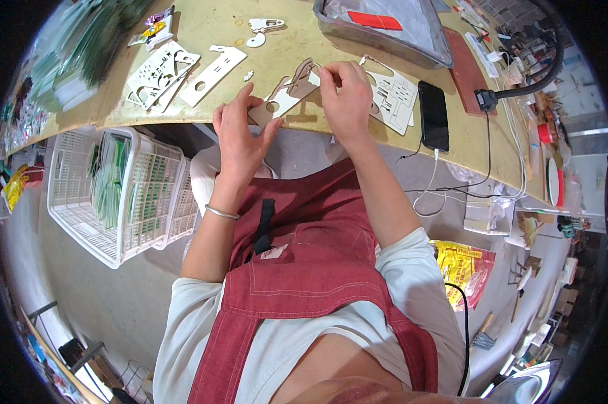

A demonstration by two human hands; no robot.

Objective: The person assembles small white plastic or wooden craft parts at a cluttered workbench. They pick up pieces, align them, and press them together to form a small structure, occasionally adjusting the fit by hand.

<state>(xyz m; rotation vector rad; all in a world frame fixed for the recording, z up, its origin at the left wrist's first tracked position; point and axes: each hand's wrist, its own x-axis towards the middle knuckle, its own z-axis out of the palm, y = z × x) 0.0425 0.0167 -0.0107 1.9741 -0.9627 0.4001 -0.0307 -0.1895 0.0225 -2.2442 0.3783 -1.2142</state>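
A thin pale cut-out panel point(287, 99), with a round hole near its left end, lies at the near edge of the table. My left hand point(240, 131) is at that end with thumb and fingers spread, and the panel's corner sits between them. At the panel's other end my right hand point(344, 97) has its thumb and forefinger pinched on the slotted tip; part of the grip is hidden by the fingers. A small pale notched piece point(248, 76) lies just beyond my left fingertips. Another slotted panel point(391, 101) rests to the right of my right hand.
More cut-out panels point(162, 73) and small loose parts point(267, 25) lie on the left and far table. A grey tray point(385, 44) holds a red item. A black phone point(434, 116) with a white cable lies right. White crates point(118, 195) stand below left.
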